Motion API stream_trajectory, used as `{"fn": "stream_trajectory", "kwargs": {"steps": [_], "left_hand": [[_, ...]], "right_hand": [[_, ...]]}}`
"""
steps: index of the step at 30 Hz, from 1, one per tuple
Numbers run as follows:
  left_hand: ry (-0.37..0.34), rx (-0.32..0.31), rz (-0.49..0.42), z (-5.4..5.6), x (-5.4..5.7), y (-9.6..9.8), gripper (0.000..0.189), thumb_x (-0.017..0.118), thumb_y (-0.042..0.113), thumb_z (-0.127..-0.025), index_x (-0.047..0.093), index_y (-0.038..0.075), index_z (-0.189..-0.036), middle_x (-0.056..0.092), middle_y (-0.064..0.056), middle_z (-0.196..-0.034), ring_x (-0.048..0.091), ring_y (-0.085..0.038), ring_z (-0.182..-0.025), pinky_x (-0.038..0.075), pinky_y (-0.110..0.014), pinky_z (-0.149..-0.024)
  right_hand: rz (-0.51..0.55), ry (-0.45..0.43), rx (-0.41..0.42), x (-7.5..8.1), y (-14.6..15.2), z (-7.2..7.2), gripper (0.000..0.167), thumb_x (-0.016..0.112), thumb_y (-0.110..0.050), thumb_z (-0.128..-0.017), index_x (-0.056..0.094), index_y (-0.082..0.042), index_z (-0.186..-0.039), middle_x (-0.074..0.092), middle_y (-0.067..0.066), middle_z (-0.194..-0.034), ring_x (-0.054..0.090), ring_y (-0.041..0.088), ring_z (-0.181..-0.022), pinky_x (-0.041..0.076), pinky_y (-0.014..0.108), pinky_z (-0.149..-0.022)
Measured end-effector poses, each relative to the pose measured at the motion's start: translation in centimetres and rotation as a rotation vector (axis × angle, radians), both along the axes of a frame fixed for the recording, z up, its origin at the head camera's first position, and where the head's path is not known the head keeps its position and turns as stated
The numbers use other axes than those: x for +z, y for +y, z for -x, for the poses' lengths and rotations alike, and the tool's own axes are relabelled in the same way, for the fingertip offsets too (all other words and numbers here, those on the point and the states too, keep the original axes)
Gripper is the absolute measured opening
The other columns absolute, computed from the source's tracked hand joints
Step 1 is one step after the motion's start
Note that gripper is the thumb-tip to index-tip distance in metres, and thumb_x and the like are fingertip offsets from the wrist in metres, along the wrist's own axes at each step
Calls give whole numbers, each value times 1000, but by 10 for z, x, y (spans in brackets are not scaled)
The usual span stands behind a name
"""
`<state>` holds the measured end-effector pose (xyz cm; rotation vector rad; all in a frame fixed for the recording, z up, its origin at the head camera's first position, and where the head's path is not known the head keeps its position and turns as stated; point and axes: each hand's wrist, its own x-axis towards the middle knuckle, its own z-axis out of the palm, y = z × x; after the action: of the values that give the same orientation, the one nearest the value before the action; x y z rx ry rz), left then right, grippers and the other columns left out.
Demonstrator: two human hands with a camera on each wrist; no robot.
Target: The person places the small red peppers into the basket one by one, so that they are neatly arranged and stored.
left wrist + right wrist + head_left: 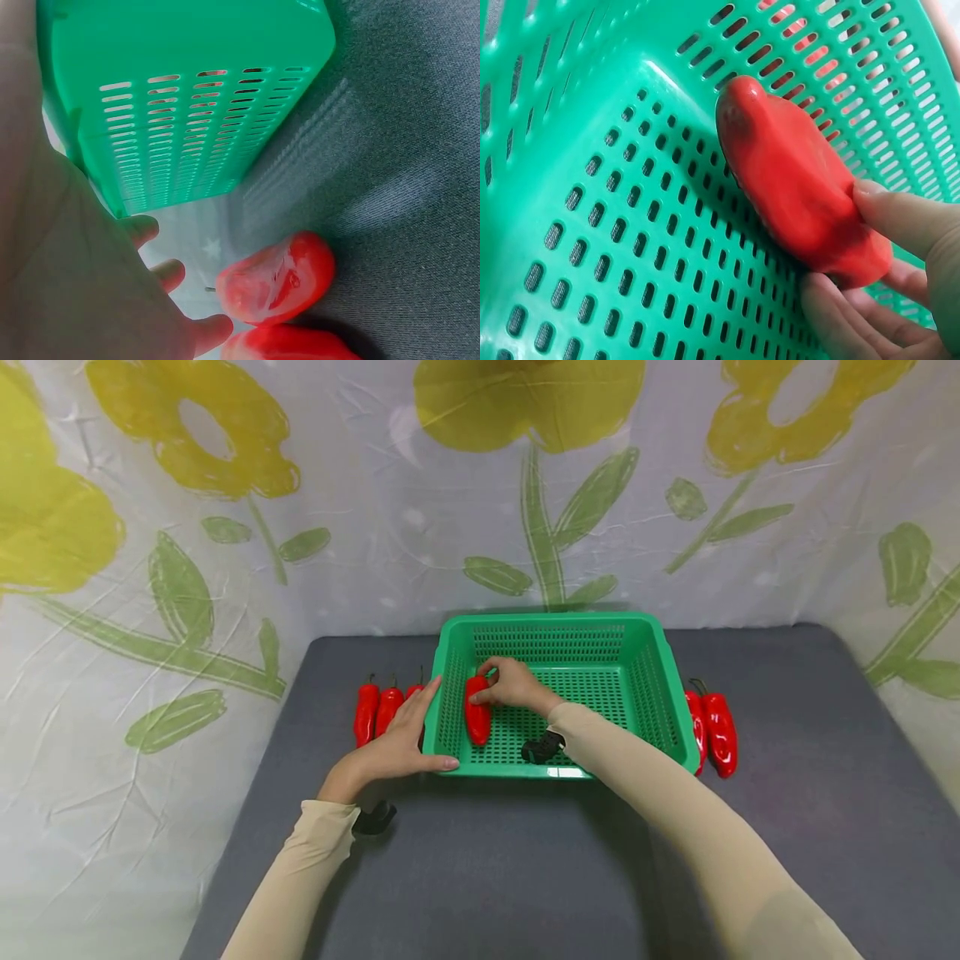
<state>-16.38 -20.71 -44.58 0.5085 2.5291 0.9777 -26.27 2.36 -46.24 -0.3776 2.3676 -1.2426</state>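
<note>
In the head view my right hand (513, 683) reaches into a green plastic basket (562, 772) and grips a red pepper (477, 718) near its stem end. The right wrist view shows thumb and fingers on either side of this pepper (795, 172), close over the slotted basket floor (622, 225). My left hand (397, 739) rests on the basket's left rim, its fingers straight and the thumb along the front corner. Below the left fingertips, in the left wrist view, a red pepper (277, 277) lies on the grey cloth beside the basket wall (187, 127).
Several red peppers (366, 714) lie left of the basket, partly hidden by the left hand. To its right are two more peppers (722, 735), one partly behind the rim. A dark grey table (480, 877) lies beneath, and a flower-patterned curtain (360, 527) hangs behind.
</note>
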Motion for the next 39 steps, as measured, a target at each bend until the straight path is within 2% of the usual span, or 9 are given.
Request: {"fn": "stream_trajectory", "kwargs": {"steps": [12, 23, 33, 39], "left_hand": [[-4, 5, 10, -2, 1, 0, 120, 77, 56, -77, -13, 42, -156, 0, -3, -168, -4, -35, -155, 17, -70, -118], [7, 2, 7, 1, 0, 0, 120, 77, 55, -78, -13, 41, -156, 0, -1, -168, -5, -35, -155, 17, -70, -118], [-7, 5, 2, 1, 0, 0, 120, 77, 56, -78, -13, 42, -156, -1, -3, -168, -5, -34, -155, 16, -70, -118], [-9, 7, 0, 2, 0, 0, 120, 77, 55, -78, -14, 43, -155, -1, -1, -168, -6, -34, -155, 16, -71, -118]], "right_hand": [[25, -17, -23, -2, -2, -3, 55, 80, -21, -84, 54, -4, -130, 64, 21, -113, 71, 25, -83, 61, 31, -73], [39, -36, -17, -5, -1, 1, 55, 79, -21, -85, 53, -5, -131, 64, 21, -116, 71, 25, -87, 61, 31, -74], [91, -72, -8, 0, 1, -1, 55, 77, -18, -86, 53, -4, -133, 63, 23, -118, 72, 27, -89, 62, 36, -79], [90, -56, 7, 4, 4, 1, 55, 77, -19, -87, 53, -4, -134, 63, 24, -119, 70, 32, -93, 61, 41, -81]]}}
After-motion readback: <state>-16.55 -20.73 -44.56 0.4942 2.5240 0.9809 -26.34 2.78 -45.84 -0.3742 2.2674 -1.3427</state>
